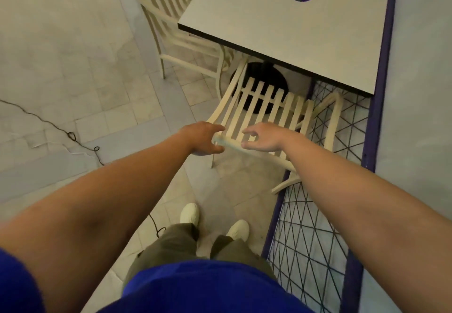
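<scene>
The cream slatted chair [291, 109] stands on the tiled floor, pushed seat-first under the near edge of the grey table [293, 31], so mostly its back shows. That back is a row of flat slats between two curved side rails, with a cross bar higher up and a top rail at the near end. Its right side stands just beside the purple-framed mesh partition [271, 227].

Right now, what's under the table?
Under the table a black round base shows through the slats of the chair, which is pushed in. The tabletop covers the chair's seat.
</scene>
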The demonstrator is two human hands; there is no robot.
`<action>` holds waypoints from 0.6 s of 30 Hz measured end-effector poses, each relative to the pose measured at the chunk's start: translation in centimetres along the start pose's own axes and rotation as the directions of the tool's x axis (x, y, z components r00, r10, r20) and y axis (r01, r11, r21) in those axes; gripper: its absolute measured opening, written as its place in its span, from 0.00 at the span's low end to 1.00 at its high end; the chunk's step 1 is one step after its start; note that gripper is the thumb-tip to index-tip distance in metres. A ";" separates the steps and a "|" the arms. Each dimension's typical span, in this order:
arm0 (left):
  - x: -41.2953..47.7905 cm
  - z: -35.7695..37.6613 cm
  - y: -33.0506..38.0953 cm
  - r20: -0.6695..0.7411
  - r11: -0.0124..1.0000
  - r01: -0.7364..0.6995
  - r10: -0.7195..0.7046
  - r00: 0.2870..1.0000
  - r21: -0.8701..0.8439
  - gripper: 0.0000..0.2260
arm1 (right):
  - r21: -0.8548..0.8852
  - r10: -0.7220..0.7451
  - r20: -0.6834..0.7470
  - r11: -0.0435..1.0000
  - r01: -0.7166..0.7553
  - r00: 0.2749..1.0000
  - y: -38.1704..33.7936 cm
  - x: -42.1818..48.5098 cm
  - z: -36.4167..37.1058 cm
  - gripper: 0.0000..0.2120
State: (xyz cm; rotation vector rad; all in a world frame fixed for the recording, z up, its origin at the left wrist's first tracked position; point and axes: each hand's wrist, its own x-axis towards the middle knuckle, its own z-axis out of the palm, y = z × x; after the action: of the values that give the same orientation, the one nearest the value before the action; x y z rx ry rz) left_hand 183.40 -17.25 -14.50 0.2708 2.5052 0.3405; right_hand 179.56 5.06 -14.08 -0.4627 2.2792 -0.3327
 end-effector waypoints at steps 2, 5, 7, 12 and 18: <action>-1.9 -0.2 -2.7 -0.016 0.995 0.061 -0.063 0.998 -0.076 0.31 | -0.047 -0.051 0.007 0.998 0.052 0.999 -3.2 1.4 -0.3 0.32; -4.3 -0.5 -7.5 0.017 0.982 0.128 -0.126 0.992 -0.140 0.32 | -0.088 -0.117 0.003 0.989 0.117 0.993 -8.1 3.7 0.0 0.29; -5.2 -0.9 -11.0 0.047 0.977 0.151 -0.146 0.988 -0.151 0.32 | -0.105 -0.132 0.019 0.985 0.134 0.991 -11.3 5.6 0.1 0.29; -5.8 -2.4 -19.1 0.062 0.958 0.176 -0.166 0.984 -0.227 0.31 | -0.112 -0.110 0.054 0.987 0.116 0.992 -18.2 10.9 0.2 0.30; -5.9 -6.0 -29.0 0.090 0.939 0.194 -0.176 0.980 -0.283 0.29 | -0.048 -0.059 0.059 0.997 0.062 0.996 -25.5 17.6 -0.6 0.30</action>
State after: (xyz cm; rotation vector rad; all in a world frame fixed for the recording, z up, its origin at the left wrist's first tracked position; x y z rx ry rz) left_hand 181.24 -47.33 -15.35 -0.0714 2.3553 0.6049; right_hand 173.64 -25.30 -15.50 -0.5610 2.2244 -0.2900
